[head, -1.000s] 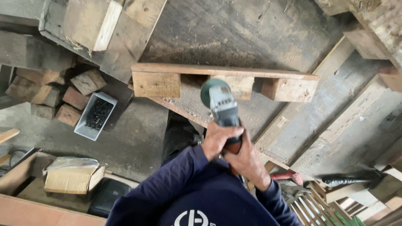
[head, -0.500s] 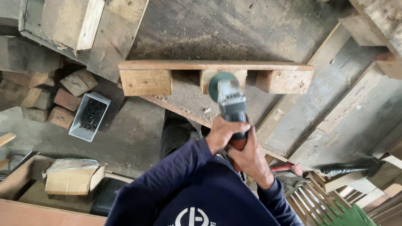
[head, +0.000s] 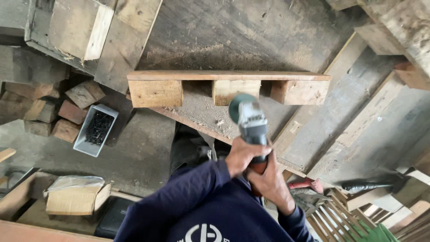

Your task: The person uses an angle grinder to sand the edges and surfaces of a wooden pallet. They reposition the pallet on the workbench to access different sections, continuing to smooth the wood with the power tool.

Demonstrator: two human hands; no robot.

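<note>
Both my hands grip a grey angle grinder with a green disc guard at its far end. My left hand wraps the body from the left, and my right hand holds the rear handle. The disc end sits just below the middle block of a wooden plank with three square blocks under it, which lies on a dusty workbench. I cannot tell whether the disc touches the wood. My dark blue sleeves fill the lower middle of the view.
A white tray of dark nails sits on the floor at left beside stacked wood offcuts. A cardboard box lies at lower left. A hammer and red-handled tool rest at lower right among planks.
The grinder and both hands have shifted right and slightly toward me, from in front of the middle block to just below it.
</note>
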